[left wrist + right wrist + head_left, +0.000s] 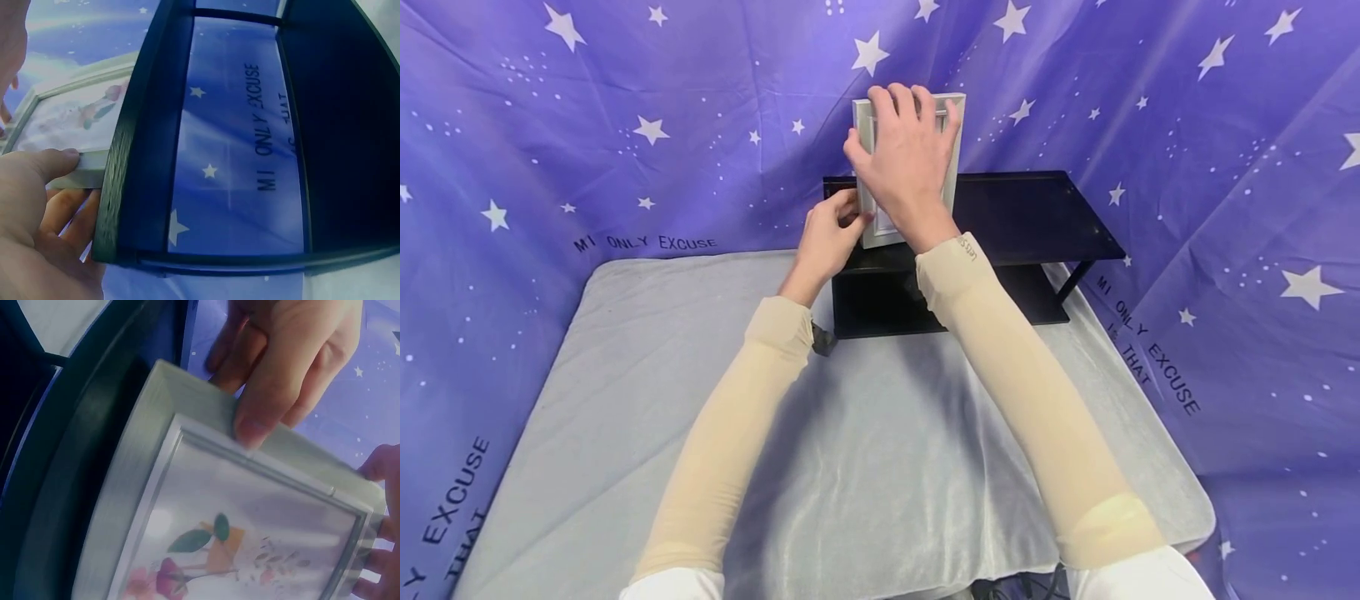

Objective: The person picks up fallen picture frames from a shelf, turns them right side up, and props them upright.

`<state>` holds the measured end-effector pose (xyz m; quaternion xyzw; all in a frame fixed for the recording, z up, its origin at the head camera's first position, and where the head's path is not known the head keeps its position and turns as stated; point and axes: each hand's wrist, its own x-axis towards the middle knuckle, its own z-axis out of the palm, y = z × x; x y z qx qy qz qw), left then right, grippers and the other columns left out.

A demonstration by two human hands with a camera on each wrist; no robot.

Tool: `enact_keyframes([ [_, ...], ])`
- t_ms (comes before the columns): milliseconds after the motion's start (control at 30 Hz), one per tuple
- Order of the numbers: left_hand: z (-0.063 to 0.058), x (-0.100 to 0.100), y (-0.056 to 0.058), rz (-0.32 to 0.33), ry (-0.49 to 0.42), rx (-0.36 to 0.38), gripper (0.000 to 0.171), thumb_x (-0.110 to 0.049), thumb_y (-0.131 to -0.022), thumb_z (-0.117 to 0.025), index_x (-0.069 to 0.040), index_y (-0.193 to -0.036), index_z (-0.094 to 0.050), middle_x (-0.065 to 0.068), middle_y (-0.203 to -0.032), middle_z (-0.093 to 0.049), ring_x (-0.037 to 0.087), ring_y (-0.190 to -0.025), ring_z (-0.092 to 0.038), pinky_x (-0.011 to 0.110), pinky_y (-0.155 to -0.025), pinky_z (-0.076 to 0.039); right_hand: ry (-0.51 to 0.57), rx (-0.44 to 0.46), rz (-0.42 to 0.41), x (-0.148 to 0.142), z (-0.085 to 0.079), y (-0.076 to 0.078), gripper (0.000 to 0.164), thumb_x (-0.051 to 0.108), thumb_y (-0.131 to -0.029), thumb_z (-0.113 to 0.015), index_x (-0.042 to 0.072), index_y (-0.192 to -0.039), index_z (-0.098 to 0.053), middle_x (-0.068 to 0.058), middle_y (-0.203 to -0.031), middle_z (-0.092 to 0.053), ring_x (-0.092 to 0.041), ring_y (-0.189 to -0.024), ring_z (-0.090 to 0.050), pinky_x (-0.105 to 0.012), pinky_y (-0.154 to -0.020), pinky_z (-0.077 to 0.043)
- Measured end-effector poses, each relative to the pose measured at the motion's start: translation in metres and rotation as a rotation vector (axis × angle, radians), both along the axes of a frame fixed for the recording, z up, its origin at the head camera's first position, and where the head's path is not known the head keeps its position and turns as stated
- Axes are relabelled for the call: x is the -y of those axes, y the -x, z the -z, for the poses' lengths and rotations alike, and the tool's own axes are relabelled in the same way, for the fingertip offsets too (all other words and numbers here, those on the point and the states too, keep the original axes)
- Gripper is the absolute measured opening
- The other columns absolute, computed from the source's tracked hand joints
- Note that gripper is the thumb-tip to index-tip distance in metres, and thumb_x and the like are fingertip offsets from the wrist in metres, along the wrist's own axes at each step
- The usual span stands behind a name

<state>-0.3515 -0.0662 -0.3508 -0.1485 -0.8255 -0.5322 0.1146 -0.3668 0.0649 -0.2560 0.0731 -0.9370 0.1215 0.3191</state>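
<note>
A pale picture frame (886, 228) with pressed flowers behind its glass stands upright at the left part of a black two-tier shelf's top board (1030, 217). My right hand (910, 158) grips it from above, fingers curled over the top edge, and covers much of its front. Low on the frame's left side, my left hand (827, 237) pinches the border, thumb on the front and fingers behind. In the right wrist view the flower picture (206, 550) shows clearly. The left wrist view shows the frame's lower edge (92, 161) close against the shelf's edge.
The shelf's lower board (880, 304) rests on a grey cloth-covered table (880, 467). Purple curtains (715, 125) with white stars hang behind and at both sides. A small dark item (823, 340) shows by the left cuff. Cables (1026, 586) lie below the table's front edge.
</note>
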Motion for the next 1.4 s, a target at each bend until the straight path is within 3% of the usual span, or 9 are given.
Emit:
enact_keyframes([
  [167,0.002,-0.008,-0.004,-0.062,-0.030,-0.004,0.039,-0.018,-0.103,-0.074,-0.007,-0.140,-0.071,0.012,-0.130,-0.078,0.023,-0.117,-0.077,0.035,-0.102,-0.060,-0.014,-0.054,-0.063,-0.001,0.001,-0.004,0.050,0.044,-0.106,-0.052,0.022,-0.150,-0.060,-0.002,-0.154,-0.061,-0.026,-0.152,-0.043,-0.043,-0.130,-0.024],
  [533,-0.004,-0.041,-0.018,-0.259,-0.081,-0.128,0.028,-0.024,-0.098,-0.082,-0.012,-0.124,-0.079,0.003,-0.119,-0.083,0.014,-0.105,-0.080,0.029,-0.092,-0.060,0.017,-0.095,-0.160,-0.023,-0.010,-0.016,0.057,0.044,-0.109,-0.059,0.014,-0.158,-0.055,-0.003,-0.165,-0.053,-0.022,-0.161,-0.039,-0.039,-0.138,-0.003],
  [800,0.006,-0.072,-0.023,-0.368,-0.055,-0.091,0.019,-0.028,-0.097,-0.081,-0.020,-0.115,-0.079,-0.004,-0.109,-0.083,0.014,-0.101,-0.078,0.042,-0.092,-0.057,0.077,-0.062,-0.239,-0.035,-0.006,-0.020,0.049,0.023,-0.106,-0.059,0.009,-0.153,-0.058,-0.006,-0.163,-0.055,-0.020,-0.160,-0.041,-0.027,-0.135,-0.010],
  [967,0.013,-0.091,-0.026,-0.408,-0.059,-0.090,0.013,-0.025,-0.096,-0.080,-0.018,-0.105,-0.074,-0.002,-0.098,-0.078,0.021,-0.093,-0.073,0.045,-0.085,-0.056,0.066,-0.045,-0.299,-0.042,0.002,-0.019,0.048,0.016,-0.104,-0.058,0.006,-0.151,-0.059,-0.007,-0.163,-0.056,-0.018,-0.159,-0.043,-0.023,-0.134,-0.012],
  [1133,0.016,-0.099,-0.030,-0.464,-0.010,-0.145,0.016,-0.027,-0.097,-0.080,-0.014,-0.104,-0.071,0.001,-0.095,-0.075,0.025,-0.092,-0.071,0.045,-0.082,-0.055,0.065,-0.056,-0.345,-0.045,0.005,-0.018,0.048,0.016,-0.104,-0.058,0.006,-0.151,-0.059,-0.006,-0.163,-0.055,-0.018,-0.160,-0.041,-0.022,-0.134,-0.013],
  [1267,0.012,-0.096,-0.032,-0.460,0.059,-0.144,0.019,-0.029,-0.099,-0.077,-0.013,-0.105,-0.069,0.005,-0.098,-0.075,0.031,-0.097,-0.074,0.049,-0.084,-0.056,0.056,-0.087,-0.384,-0.045,0.004,-0.017,0.047,0.014,-0.103,-0.058,0.005,-0.150,-0.060,-0.008,-0.162,-0.057,-0.019,-0.160,-0.042,-0.023,-0.134,-0.015],
  [1400,-0.002,-0.075,-0.034,-0.409,0.122,-0.117,0.017,-0.033,-0.103,-0.071,-0.016,-0.103,-0.074,0.002,-0.099,-0.078,0.033,-0.097,-0.076,0.050,-0.084,-0.056,0.048,-0.097,-0.404,-0.046,0.003,-0.017,0.047,0.014,-0.102,-0.058,0.005,-0.148,-0.061,-0.008,-0.161,-0.058,-0.020,-0.159,-0.043,-0.026,-0.134,-0.017],
])
